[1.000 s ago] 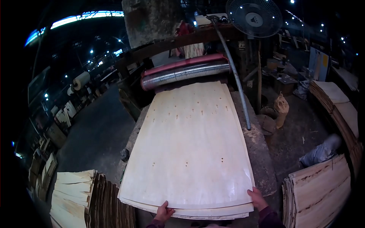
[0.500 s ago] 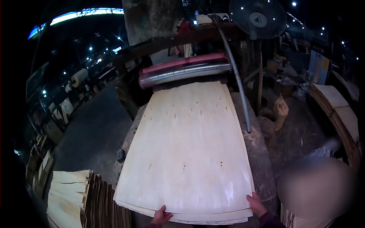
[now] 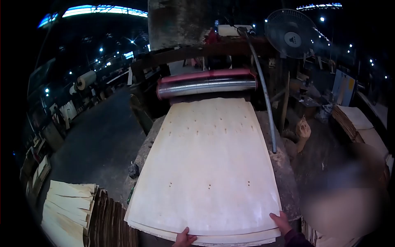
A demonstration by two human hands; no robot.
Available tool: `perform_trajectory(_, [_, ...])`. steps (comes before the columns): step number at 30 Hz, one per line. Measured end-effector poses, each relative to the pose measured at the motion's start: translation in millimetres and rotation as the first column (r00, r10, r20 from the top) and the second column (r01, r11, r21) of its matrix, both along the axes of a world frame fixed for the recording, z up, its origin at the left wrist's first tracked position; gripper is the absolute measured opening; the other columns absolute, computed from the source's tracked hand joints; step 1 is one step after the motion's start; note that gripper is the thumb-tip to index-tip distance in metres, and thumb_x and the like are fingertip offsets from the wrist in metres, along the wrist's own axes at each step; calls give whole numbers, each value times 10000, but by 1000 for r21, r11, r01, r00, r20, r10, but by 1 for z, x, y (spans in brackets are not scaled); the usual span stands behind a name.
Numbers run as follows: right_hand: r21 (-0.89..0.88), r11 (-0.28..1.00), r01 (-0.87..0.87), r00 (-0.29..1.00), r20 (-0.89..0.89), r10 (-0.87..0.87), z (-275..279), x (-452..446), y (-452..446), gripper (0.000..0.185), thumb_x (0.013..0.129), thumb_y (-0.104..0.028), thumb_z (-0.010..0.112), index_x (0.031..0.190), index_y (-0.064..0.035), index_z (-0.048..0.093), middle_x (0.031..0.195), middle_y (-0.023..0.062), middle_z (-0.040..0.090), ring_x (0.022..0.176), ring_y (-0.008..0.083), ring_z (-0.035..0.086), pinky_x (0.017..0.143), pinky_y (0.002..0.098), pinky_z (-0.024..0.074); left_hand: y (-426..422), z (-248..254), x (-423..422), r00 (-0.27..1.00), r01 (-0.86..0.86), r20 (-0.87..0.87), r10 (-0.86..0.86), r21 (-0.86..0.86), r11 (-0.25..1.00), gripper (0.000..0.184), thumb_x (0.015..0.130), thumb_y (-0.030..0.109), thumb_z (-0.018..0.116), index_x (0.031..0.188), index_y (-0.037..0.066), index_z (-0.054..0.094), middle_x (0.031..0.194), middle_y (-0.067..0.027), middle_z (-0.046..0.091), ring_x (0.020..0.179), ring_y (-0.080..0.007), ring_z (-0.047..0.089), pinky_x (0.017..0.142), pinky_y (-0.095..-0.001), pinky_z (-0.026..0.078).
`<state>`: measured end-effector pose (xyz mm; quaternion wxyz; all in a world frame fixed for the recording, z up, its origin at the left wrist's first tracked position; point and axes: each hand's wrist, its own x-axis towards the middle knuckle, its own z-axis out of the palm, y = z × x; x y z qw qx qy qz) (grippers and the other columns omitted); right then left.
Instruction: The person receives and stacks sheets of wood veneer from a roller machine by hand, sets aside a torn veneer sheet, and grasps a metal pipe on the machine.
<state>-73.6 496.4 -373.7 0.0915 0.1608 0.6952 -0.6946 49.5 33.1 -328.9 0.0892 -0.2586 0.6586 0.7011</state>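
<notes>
A stack of pale wood veneer sheets [image 3: 210,164] lies in front of me, its far end just before a metal roller [image 3: 207,86] with a pink upper part. My left hand [image 3: 184,238] pinches the near edge of the sheets, thumb on top and the other fingers partly hidden. At the near right corner, my right hand [image 3: 282,223] grips the side edge, its thumb on the top sheet. Small dark knots mark the top sheet.
A metal pipe [image 3: 265,94] leans right of the roller, below a fan [image 3: 291,35]. Veneer piles stand at lower left [image 3: 68,210] and at right [image 3: 356,117]. A large blurred shape covers the lower right. A tied sack [image 3: 303,133] stands beyond the pipe.
The view has shifted, so the roller and fan sit further right and lower. Both hands keep their hold on the sheets. A blurred shape has come in at lower right, over the veneer pile.
</notes>
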Motion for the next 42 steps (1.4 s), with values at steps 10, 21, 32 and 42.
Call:
perform_trajectory(10, [29,999,18,1000,6,-18,14,0,-10,289,849,-211,692,1035,5,646,922,50,676,806,152,630,726,308,504,-10,-12,-5,954,-301,211,215,664,684,565,1027,323,383,1452,-29,258,1333,-269,452,1185,-363,503,993,-433,454])
perform_trajectory(21, [12,999,33,998,60,-34,16,0,-15,304,849,-191,686,1072,8,630,957,71,672,831,177,633,734,339,507,-198,-3,5,739,-378,-18,673,816,437,408,1017,338,399,1307,59,471,1254,-108,575,1154,-291,570,941,-453,515])
perform_trajectory(32, [8,999,49,999,19,-49,-10,-3,-3,286,844,-166,690,1066,5,638,960,67,675,839,176,636,738,338,508,-218,-64,1,695,-581,36,718,616,532,382,1014,347,415,1245,66,534,1203,-80,611,1107,-239,597,902,-368,536])
perform_trajectory(42, [20,997,73,997,34,-74,-5,-3,-9,259,846,-145,688,1048,10,642,952,70,680,829,181,641,743,339,514,-228,-85,5,775,-497,-109,623,505,706,379,1015,356,416,1217,60,540,1134,-77,627,1035,-223,622,822,-363,558])
